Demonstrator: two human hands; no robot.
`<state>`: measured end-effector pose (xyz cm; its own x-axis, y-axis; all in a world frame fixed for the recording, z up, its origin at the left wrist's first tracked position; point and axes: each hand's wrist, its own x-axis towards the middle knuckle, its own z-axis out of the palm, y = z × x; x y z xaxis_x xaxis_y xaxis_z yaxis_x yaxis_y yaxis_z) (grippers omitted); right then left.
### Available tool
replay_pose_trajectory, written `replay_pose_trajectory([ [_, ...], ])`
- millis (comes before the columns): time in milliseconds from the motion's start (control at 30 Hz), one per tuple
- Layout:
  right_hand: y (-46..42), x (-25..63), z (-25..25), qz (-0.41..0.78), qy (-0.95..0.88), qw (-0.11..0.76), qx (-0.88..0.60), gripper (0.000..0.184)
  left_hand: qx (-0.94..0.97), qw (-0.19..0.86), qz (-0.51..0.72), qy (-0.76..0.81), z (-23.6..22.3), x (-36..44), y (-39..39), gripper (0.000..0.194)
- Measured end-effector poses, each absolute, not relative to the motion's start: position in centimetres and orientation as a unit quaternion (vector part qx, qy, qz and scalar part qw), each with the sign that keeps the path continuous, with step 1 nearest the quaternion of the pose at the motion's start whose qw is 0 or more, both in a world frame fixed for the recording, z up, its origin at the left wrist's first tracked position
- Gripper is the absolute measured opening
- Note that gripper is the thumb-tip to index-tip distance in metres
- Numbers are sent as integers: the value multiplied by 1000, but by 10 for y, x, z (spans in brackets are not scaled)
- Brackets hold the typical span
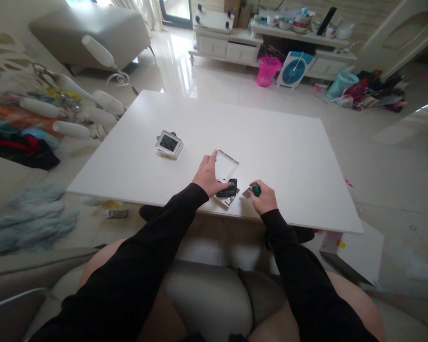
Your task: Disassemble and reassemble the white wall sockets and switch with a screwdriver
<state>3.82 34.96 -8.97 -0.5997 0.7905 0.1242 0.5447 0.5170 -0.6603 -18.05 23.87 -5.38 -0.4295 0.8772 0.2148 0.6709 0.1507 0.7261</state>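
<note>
My left hand [207,176] is at a small white opened case near the table's front edge, fingers along its upright clear-looking cover frame [231,155] and thumb on the black part [228,190] inside. The case's white lower part [225,201] shows beneath, with some small detail I cannot make out. To the right, my right hand [265,197] grips a scraper [256,190] by its green handle. Its flat metal blade points left toward the case, a little apart from it. Farther left on the table lies a white-framed device with a dark screen [169,143], resting on a white box.
The white table [281,142] spans the space before me. A lamp with white shades [107,102] stands at its left. Beyond are a pink basket [268,71], a blue fan [294,70] and a cluttered white cabinet [228,51]. A white box-like piece [360,249] stands at the right.
</note>
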Motion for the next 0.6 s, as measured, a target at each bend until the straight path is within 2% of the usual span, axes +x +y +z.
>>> replay_pose_trajectory([
  [133,337,32,-69,365,-828,256,-341,18,517,126,393,750,-53,-180,240,118],
  [300,320,24,-74,383,-850,215,-291,14,526,121,405,738,-57,-181,239,119],
  [600,314,17,-90,353,-879,186,-259,24,524,133,405,737,-58,-179,239,118],
])
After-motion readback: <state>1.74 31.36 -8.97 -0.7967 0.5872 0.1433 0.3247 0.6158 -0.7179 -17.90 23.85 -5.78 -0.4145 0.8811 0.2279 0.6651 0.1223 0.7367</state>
